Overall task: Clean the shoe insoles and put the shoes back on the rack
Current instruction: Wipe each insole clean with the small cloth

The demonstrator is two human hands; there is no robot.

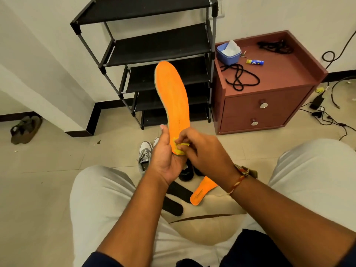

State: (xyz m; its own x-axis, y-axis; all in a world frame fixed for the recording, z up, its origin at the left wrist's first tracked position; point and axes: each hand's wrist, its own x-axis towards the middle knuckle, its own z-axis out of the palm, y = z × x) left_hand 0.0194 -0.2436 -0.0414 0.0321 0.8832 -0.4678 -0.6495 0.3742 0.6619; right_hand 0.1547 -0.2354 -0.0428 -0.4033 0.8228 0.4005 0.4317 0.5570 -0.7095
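**Tiled room corner: orange insole point(172, 97) held up at centre frame**

Pale floor tiles point(57, 160) and white walls point(48, 35) frame the scene. The orange insole stands nearly upright at centre, toe towards the top of the frame. The left hand point(165, 158) grips its heel end, fingers curled round the edge. The right hand point(200, 147) pinches a small yellow cloth point(180, 146) against the same heel.

Below the hands, at lower centre, a second orange insole point(202, 191) lies between the person's knees point(96, 182), near two black insoles point(173, 206). A grey-and-white sneaker point(145, 155) sits on the floor just left of the left hand. A black shoe point(185, 174) shows partly under the wrists.

Behind the raised insole, at upper centre, rises the black shoe rack point(158, 47). Just right of it stands a reddish-brown cabinet point(269, 105) with two knobbed drawers. On its top are a blue tub point(228, 53) holding something white, loose black laces point(240, 76) and a yellow-and-blue tube point(254, 62).

Brown sandals point(26, 129) lie at far left by the wall. Cables point(327, 116) trail across the floor at the right edge.
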